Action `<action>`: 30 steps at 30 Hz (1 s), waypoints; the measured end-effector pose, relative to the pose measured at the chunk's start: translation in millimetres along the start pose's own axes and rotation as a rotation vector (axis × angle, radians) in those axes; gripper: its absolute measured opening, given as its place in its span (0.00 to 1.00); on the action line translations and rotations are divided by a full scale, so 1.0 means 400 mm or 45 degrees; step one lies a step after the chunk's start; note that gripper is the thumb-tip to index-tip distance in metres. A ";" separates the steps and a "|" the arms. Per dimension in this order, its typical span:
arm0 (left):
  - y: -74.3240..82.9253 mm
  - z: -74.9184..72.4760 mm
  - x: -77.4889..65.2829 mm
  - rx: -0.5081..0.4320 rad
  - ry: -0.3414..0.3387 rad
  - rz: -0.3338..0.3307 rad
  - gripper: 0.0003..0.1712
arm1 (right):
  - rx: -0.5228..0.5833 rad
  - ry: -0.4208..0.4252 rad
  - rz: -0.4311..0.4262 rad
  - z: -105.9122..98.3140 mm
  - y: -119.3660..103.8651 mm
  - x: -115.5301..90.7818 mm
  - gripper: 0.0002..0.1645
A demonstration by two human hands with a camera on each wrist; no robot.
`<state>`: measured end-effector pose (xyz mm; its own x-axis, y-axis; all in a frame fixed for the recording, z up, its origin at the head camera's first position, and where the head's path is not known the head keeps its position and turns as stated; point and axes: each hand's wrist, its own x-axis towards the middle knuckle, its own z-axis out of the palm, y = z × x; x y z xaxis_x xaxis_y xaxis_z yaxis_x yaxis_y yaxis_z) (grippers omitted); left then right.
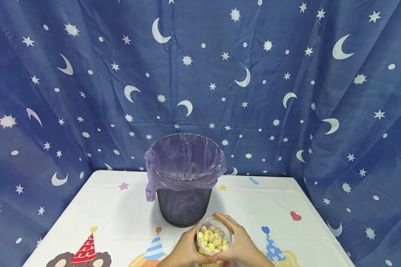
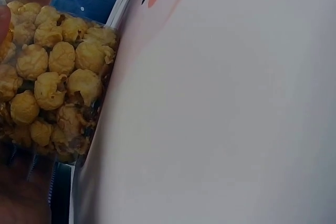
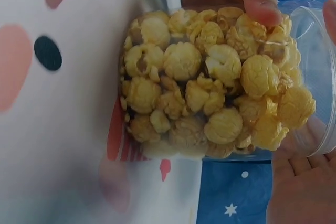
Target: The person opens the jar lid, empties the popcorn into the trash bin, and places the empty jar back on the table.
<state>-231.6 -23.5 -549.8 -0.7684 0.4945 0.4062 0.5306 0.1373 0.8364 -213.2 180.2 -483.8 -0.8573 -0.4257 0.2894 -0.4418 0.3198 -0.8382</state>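
Note:
In the head view, a clear round plastic jar (image 1: 225,230) of golden popcorn (image 1: 211,239) stands low at the front. My left hand (image 1: 184,247) grips its left side. From the right, my right hand (image 1: 242,243) holds it with thumb and fingers around the clear round top. Whether that top carries a lid cannot be told. Close up in the right wrist view, the popcorn (image 3: 181,90) fills most of the jar, with its base near the white tablecloth. The left wrist view shows more popcorn (image 2: 63,59) through the wall, with the hands partly cut off.
Behind the jar stands a black mesh wastebasket (image 1: 183,205) lined with a purple plastic bag (image 1: 153,185) folded over its rim. A white tablecloth (image 1: 120,207) with party-hat cartoons covers the table. A blue curtain (image 1: 204,92) with moons and stars hangs around it.

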 end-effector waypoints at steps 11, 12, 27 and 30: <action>0.007 -0.012 0.006 -0.016 -0.058 -0.031 0.51 | 0.103 -0.079 -0.048 -0.013 0.023 0.006 0.62; 0.007 -0.014 0.006 -0.014 -0.064 -0.032 0.51 | 0.126 -0.090 -0.059 -0.014 0.023 0.007 0.61; 0.009 -0.031 0.006 0.012 -0.190 -0.031 0.54 | 0.318 -0.243 0.072 -0.021 0.030 -0.006 0.61; 0.014 -0.029 0.003 0.021 -0.164 -0.055 0.55 | 0.285 -0.145 0.084 -0.014 0.024 -0.021 0.59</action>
<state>-233.6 -31.9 -540.4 -0.7389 0.5936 0.3188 0.5046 0.1741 0.8456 -211.6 191.6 -491.7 -0.8414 -0.5068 0.1877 -0.3057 0.1599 -0.9386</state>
